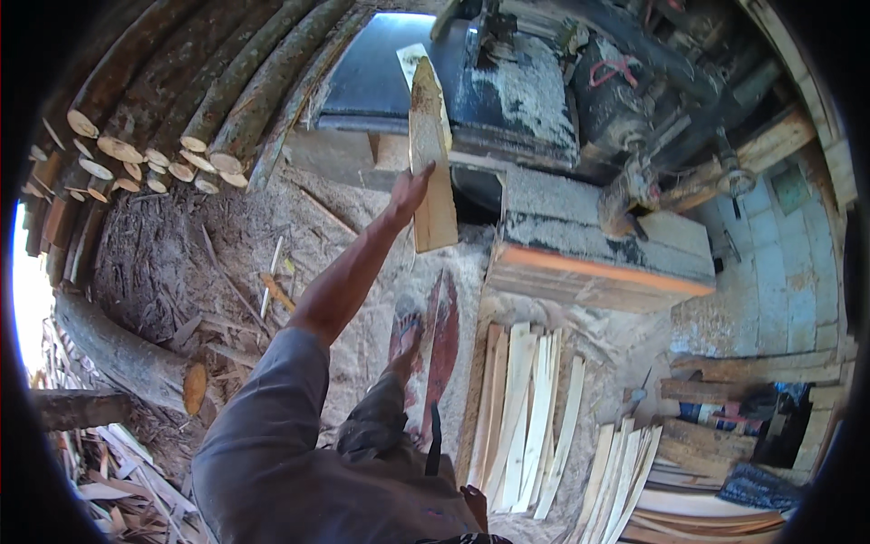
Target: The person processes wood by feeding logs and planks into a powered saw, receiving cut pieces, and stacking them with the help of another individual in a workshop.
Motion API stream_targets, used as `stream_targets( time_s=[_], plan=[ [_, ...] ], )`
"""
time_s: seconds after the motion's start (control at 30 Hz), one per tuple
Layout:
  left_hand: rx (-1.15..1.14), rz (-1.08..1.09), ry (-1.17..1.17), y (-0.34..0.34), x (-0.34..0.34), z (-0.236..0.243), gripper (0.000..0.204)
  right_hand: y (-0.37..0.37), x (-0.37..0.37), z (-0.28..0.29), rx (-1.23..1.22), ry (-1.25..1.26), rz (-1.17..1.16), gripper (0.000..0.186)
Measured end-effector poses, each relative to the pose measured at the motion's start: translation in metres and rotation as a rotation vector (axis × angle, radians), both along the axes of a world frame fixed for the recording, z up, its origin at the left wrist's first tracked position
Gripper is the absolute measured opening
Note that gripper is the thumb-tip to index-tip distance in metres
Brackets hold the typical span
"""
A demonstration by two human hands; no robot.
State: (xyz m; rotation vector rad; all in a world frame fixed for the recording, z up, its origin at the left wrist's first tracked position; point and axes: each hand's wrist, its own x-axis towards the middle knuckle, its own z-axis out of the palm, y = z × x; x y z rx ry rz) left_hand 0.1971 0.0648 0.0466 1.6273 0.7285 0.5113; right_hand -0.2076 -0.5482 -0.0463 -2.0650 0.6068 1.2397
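Observation:
My left hand [412,192] is closed around the edge of a rough wooden board [435,216], with my arm stretched forward. The board stands out lengthwise ahead of me, its far end narrowed and edged with bark, its near end cut square. That far end overlaps the dark metal machine table [367,86] in view; whether it touches the table I cannot tell. Low beside my body, a small part of my right hand [473,504] shows, and its fingers are too hidden to read.
Stacked logs [240,122] fill the far left. A sawdust-covered block [603,240] with an orange edge stands right of the board, below a motor [621,100]. Sawn strips [521,412] lie on the floor at my right. A thick log [136,354] and offcuts [136,480] lie left.

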Motion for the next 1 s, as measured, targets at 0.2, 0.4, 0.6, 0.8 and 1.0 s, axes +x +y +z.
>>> stream_targets(
  time_s=[0.2, 0.4, 0.6, 0.8, 1.0],
  plan=[
    [0.170, 0.422, 0.548, 0.139, 0.202, 0.027, 0.072, 0.143, 0.183, 0.006, 0.399, -0.152, -0.449, 0.051],
    [-0.050, 0.590, 0.542, 0.179, 0.269, -0.005, 0.089, 0.150, 0.252, -0.035, 0.410, -0.254, -0.433, 0.046],
    [-0.278, 0.292, 0.330, 0.205, 0.218, -0.041, 0.056, 0.256, 0.418, -0.014, 0.023, -0.566, 0.609, 0.040],
    [-0.451, 0.214, 0.080, 0.116, 0.018, -0.021, 0.058, 0.524, 0.618, 0.139, 0.372, -0.944, 0.611, 0.044],
    [-0.125, 0.358, 0.155, 0.125, 0.010, -0.003, 0.064, 0.685, 0.724, 0.183, 0.096, -1.036, 0.608, 0.064]
  ],
)
